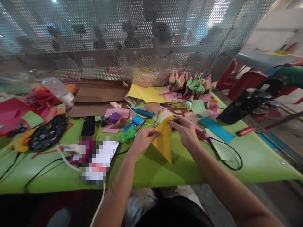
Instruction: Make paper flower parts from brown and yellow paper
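A yellow sheet of paper (163,141), pointed at its lower end, is held up over the green table between my two hands. My left hand (144,138) pinches its left edge between thumb and fingers. At the upper right corner, my right hand (185,128) grips the same paper with closed fingertips. Just behind the paper lie a pale stick-like tool (158,118) and pieces of coloured paper. Near my left hand sit a crumpled green plastic piece (128,135) and a blue roll (137,119).
Paper cone flowers (195,83) stand at the back right, by yellow sheets (148,93) and brown paper (100,94). A black bottle (246,102) is at right. Phones, a black fan-like disc (48,133) and cables lie left. A glue gun (202,134) with a black cord rests beyond my right wrist.
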`<state>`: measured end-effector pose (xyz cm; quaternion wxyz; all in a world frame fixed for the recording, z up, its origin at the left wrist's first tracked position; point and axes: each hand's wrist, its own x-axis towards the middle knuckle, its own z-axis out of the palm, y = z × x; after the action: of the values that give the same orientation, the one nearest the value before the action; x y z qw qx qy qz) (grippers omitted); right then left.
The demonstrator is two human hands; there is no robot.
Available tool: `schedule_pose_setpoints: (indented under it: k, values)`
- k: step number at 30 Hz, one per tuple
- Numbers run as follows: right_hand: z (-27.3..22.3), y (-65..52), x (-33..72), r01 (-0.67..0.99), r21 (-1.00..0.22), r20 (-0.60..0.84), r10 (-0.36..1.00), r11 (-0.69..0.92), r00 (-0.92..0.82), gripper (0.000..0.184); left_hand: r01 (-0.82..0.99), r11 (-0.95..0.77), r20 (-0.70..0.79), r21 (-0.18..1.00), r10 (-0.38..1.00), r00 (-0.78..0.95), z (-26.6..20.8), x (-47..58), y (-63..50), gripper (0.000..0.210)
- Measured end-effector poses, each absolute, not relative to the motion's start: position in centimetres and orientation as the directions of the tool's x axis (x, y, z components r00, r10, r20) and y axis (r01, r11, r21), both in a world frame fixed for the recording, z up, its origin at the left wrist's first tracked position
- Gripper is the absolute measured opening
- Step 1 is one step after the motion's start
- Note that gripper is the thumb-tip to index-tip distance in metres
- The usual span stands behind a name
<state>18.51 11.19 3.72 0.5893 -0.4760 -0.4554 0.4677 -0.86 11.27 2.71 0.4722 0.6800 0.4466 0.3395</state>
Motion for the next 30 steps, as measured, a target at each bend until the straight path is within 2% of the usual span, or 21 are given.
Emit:
schedule_pose_setpoints:
  k: [6,11,15,24,30]
  values:
    - [4.1,11.0,18.5,-0.121,-0.986,0.094,0.982,0.115,0.164,0.037,0.267,-0.126,-0.002,0.955,0.902,0.432,2.7,-1.0,11.3,0.047]
    - [3.7,11.5,18.8,-0.181,-0.974,0.103,0.977,0.138,0.189,0.037,0.334,-0.161,0.004,0.929,0.905,0.426,2.7,-1.0,11.3,0.043]
    - [3.3,12.0,19.1,-0.132,-0.978,0.129,0.967,0.161,0.222,0.041,0.359,-0.156,-0.013,0.920,0.904,0.426,2.7,-1.0,11.2,0.044]
    - [3.5,11.6,19.1,-0.066,-0.983,0.156,0.963,0.174,0.220,0.041,0.260,-0.150,0.033,0.954,0.913,0.406,2.4,-0.9,11.2,0.045]
    - [3.3,11.6,19.0,-0.028,-0.996,0.087,0.994,0.089,0.066,0.041,0.233,-0.091,-0.011,0.968,0.916,0.401,2.5,-1.0,11.4,0.047]
